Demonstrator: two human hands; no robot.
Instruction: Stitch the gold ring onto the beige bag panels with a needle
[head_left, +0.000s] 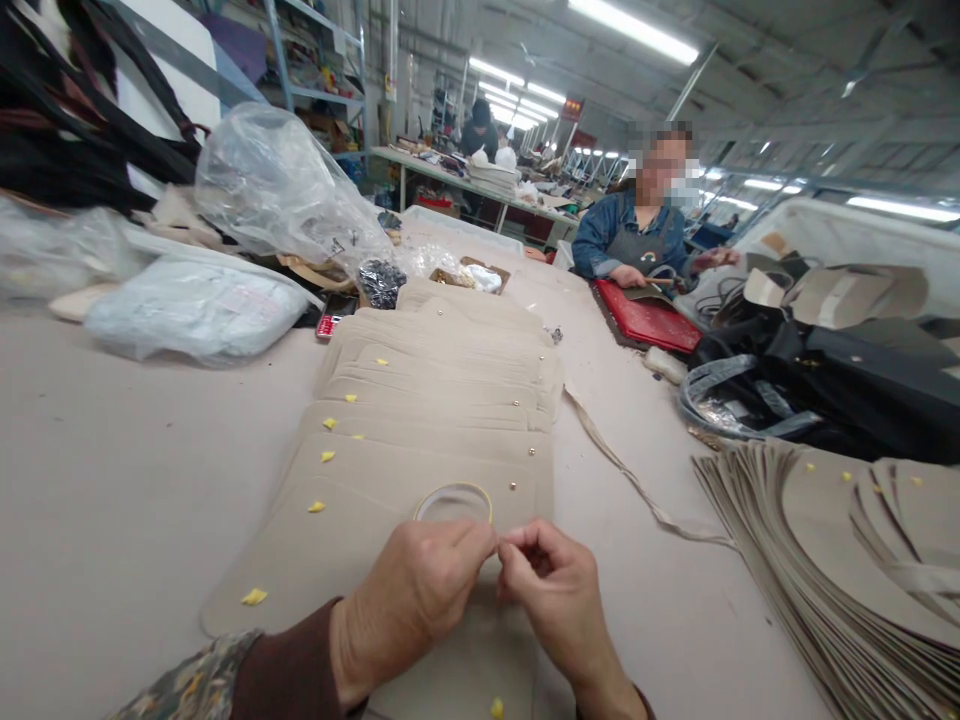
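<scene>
My left hand [427, 595] is closed, pinching a thin roll of tape [489, 500] with a yellow edge; the ring stands up beyond my fingers. Close against it, my right hand [555, 590] is also closed, thumb and forefinger pressed together. Whatever lies between those fingertips is too small to make out. Beneath both hands lie beige panels [420, 450], overlapping in a long row. Small yellow bits [255, 597] sit along their left side, and small metal studs [513, 486] show near the right edges of several panels.
More beige panels [795, 560] are fanned out at right, behind them black bags [840, 370]. A beige strip [622, 465] lies beside the row. Plastic-wrapped bundles [202, 310] rest at left. Across the table a co-worker [637, 230] works by a red board [649, 318].
</scene>
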